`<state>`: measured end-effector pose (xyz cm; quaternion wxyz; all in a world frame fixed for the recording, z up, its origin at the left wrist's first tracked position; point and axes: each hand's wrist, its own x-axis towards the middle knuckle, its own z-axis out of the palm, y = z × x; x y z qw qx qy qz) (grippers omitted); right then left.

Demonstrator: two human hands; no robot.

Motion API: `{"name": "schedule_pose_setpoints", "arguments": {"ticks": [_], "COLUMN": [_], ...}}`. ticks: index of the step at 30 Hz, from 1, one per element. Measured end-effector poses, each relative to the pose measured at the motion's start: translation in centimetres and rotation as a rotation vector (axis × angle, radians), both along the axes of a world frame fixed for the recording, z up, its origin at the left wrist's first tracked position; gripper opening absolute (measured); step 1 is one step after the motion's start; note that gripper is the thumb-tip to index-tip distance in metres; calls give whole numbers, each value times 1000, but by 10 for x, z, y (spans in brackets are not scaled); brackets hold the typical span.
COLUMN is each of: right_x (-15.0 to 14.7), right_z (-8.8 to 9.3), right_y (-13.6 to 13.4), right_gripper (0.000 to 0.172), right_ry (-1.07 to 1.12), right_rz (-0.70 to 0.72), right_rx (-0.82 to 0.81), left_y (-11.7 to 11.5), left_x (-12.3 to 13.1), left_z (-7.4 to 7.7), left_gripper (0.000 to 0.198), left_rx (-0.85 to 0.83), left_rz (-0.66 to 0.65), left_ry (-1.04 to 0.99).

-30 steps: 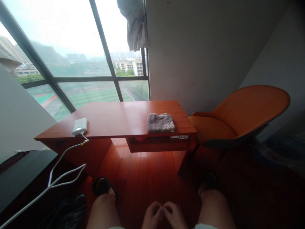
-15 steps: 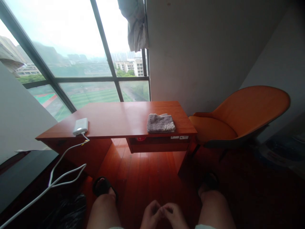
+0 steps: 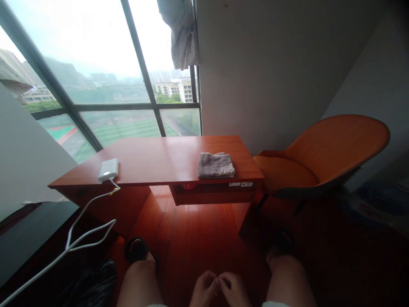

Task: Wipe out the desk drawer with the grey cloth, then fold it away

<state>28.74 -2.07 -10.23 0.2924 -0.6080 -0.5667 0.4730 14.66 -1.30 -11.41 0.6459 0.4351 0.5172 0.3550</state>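
Note:
Low in the view, between the knees, my left hand [image 3: 204,288] and my right hand [image 3: 232,289] meet at the fingertips. Both have curled, closed fingers, and no object shows in either. Beyond them stands a reddish-brown wooden desk [image 3: 159,160]. A folded grey-brown towel [image 3: 215,165] with a pale pattern at one corner lies near its front edge, right of the middle. On the desk's left side sits a white power bank [image 3: 108,169] with a white cable [image 3: 91,200] plugged into it. My hands are well apart from all of these.
An orange chair [image 3: 332,147] stands at the desk's right end. At lower left are a dark flat surface [image 3: 35,234] and a black plastic bag [image 3: 92,283], with the cable running across. Under the desktop is an open shelf [image 3: 212,197]. A large window [image 3: 105,55] is behind.

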Motion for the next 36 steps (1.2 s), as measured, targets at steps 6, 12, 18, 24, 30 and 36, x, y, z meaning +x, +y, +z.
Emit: {"name": "schedule_pose_setpoints", "arguments": {"ticks": [6, 12, 18, 24, 30, 36], "right_x": [1, 2, 2, 2, 3, 3], "right_z": [-7, -7, -5, -1, -6, -4], "right_y": [1, 4, 4, 4, 2, 4], "right_gripper": [27, 26, 28, 28, 30, 28], "right_ry": [-44, -52, -32, -27, -9, -22], "right_rz": [-17, -36, -45, -42, -40, -35], "right_rx": [30, 25, 30, 29, 36, 38], "left_y": [0, 1, 0, -1, 0, -1], "left_x": [-1, -1, -1, -1, -1, 0], "left_z": [1, 1, -1, 6, 12, 9], "left_gripper": [46, 27, 21, 18, 16, 18], "left_rx": [23, 47, 74, 55, 59, 62], "left_rz": [-35, -45, -29, -22, -13, -8], "left_ry": [-8, -32, 50, 107, 28, 31]}}
